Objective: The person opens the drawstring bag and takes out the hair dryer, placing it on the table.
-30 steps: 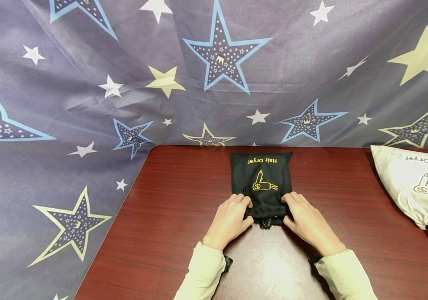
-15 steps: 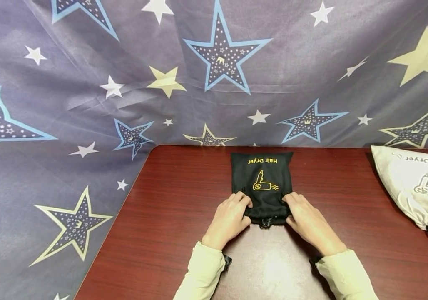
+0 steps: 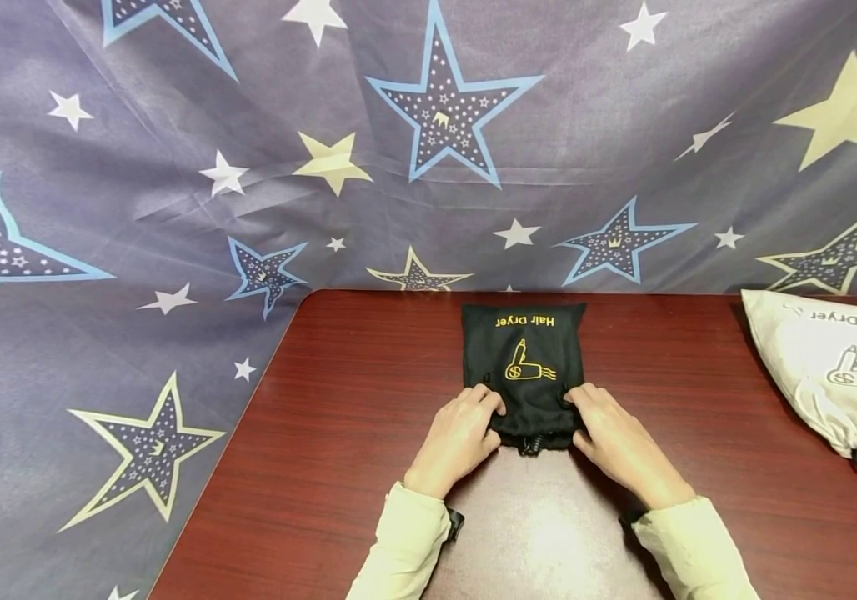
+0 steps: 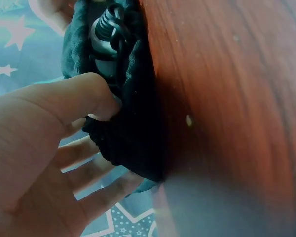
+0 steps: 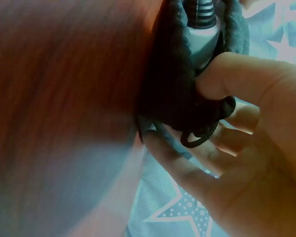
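Observation:
A black cloth drawstring bag (image 3: 529, 350), printed "Hair Dryer" with a yellow dryer picture, lies on the table with its mouth towards me. My left hand (image 3: 453, 442) grips the left side of the mouth, its thumb (image 4: 96, 96) hooked into the opening in the left wrist view. On the opposite side my right hand (image 3: 623, 446) holds the mouth's edge, thumb (image 5: 222, 79) inside and fingers along the outside. Between the hands, a grey end with a black ribbed cord sleeve (image 5: 201, 14) shows in the opening. The rest of what is inside is hidden by the cloth.
A white drawstring bag (image 3: 834, 392) with the same print lies at the right, cut off by the view's edge; a black piece sticks out of its gathered mouth. The reddish wooden table (image 3: 353, 358) ends at a star-patterned cloth (image 3: 263, 192) behind and left.
The left thumb has shifted slightly inward at the bag's mouth, out of the head view. Both hands otherwise stay on the black bag, which has not visibly moved.

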`<state>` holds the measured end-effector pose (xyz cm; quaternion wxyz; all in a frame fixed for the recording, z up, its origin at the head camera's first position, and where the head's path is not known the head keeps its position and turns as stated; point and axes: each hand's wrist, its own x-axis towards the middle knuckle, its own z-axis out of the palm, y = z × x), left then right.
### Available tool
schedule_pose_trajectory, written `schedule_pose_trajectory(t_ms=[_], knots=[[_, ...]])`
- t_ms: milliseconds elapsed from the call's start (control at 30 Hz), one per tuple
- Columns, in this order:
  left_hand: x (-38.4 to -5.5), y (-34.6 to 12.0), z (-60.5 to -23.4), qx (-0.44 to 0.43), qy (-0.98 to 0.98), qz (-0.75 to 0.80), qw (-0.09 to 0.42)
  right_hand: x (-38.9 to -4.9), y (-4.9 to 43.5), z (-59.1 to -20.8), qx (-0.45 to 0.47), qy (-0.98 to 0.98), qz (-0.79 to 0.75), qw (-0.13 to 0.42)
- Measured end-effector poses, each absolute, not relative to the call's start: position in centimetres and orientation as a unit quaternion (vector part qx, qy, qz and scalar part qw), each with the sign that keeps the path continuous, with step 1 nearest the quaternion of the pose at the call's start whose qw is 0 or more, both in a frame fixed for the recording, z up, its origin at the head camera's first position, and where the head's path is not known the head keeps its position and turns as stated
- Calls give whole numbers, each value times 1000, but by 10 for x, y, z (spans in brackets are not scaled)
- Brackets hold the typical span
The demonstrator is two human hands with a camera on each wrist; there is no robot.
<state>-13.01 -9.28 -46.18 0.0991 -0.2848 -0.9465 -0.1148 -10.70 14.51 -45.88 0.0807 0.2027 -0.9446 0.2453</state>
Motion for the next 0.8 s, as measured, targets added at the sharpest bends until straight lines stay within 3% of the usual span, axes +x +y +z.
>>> schedule_pose_trajectory(t_ms=[800], knots=[[-134,-101,-457,-256,-955,-123,86,-111,161,-455,197,-939,275,70]])
